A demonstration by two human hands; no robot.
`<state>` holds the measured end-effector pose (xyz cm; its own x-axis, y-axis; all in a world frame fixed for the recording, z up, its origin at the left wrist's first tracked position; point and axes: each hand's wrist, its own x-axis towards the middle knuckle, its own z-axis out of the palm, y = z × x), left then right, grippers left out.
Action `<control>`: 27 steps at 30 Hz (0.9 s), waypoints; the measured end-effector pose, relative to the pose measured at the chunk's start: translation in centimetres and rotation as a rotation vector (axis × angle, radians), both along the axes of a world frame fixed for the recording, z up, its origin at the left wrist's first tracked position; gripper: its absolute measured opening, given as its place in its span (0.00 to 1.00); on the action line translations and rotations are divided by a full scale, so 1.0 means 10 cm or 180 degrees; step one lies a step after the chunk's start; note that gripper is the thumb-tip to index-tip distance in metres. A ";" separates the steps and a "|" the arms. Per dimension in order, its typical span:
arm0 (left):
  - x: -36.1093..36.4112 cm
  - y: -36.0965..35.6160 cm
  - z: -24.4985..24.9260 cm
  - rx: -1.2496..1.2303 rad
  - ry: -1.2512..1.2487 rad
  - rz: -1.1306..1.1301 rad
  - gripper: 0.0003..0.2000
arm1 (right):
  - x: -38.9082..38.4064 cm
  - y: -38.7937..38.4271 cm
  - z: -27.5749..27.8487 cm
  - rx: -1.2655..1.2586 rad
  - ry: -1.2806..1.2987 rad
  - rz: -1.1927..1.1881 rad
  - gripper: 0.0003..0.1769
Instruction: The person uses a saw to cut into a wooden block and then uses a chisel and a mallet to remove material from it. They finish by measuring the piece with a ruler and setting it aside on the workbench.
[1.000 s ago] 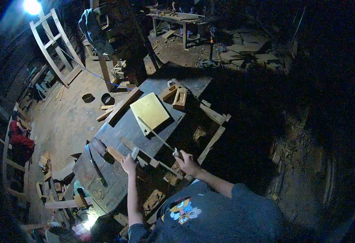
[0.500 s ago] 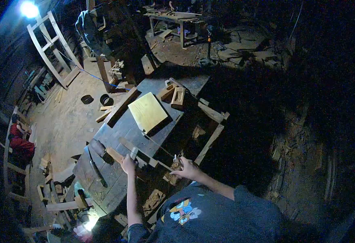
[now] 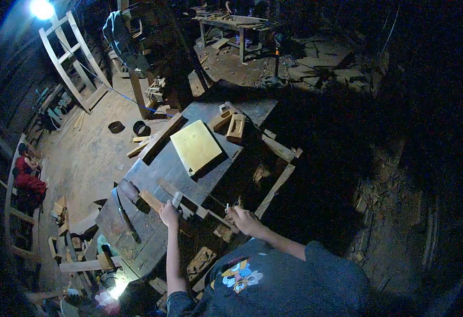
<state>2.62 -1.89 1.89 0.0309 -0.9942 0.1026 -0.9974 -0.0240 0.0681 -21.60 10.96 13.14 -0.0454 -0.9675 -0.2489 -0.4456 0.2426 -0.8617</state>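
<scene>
My left hand (image 3: 169, 214) is closed at the near edge of a dark wooden bench (image 3: 155, 224), around a short pale flat piece (image 3: 177, 198) that sticks up past the fingers. Under this piece lies a narrow wooden strip (image 3: 197, 208). A light-coloured wooden handle (image 3: 150, 201) with a dark blocky head (image 3: 130, 191), like a mallet, lies against the left hand. My right hand (image 3: 246, 221) is closed beyond the strip's right end, pinching a small thing with a white tip (image 3: 227, 206); its kind is too dim to tell.
A square yellowish board (image 3: 195, 147) lies on the bench, with wooden hand planes (image 3: 235, 128) behind it. A handsaw (image 3: 126, 219) rests at the left edge. A person in red (image 3: 28, 174) sits at far left. Wood offcuts (image 3: 62, 211) litter the floor.
The view has shifted slightly. My right hand's thumb and fingers have drawn closer together, away from the strip's end. The left hand stays in place.
</scene>
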 end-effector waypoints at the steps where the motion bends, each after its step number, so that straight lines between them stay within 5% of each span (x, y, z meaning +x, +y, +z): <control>1: 0.00 0.00 0.02 0.0004 0.0001 0.0002 0.19 | 0.00 0.00 0.06 0.0202 0.0093 0.0019 0.14; 8: -0.03 0.01 0.10 0.0209 0.0047 -0.0004 0.19 | 0.00 -0.01 -0.11 0.0129 -0.0220 -0.0018 0.15; 16: 0.09 -0.07 -0.07 0.0215 0.0326 -0.0188 0.18 | 0.25 -0.30 -0.37 -0.0721 0.0665 0.0594 0.22; 20: 0.14 -0.08 -0.10 0.0079 0.0126 -0.0424 0.16 | 0.54 -0.51 -0.39 -0.0261 0.1305 0.0754 0.17; 27: 0.10 -0.10 0.04 0.0459 -0.0039 -0.0308 0.19 | 0.66 -0.48 -0.63 -0.0774 0.1660 0.0754 0.11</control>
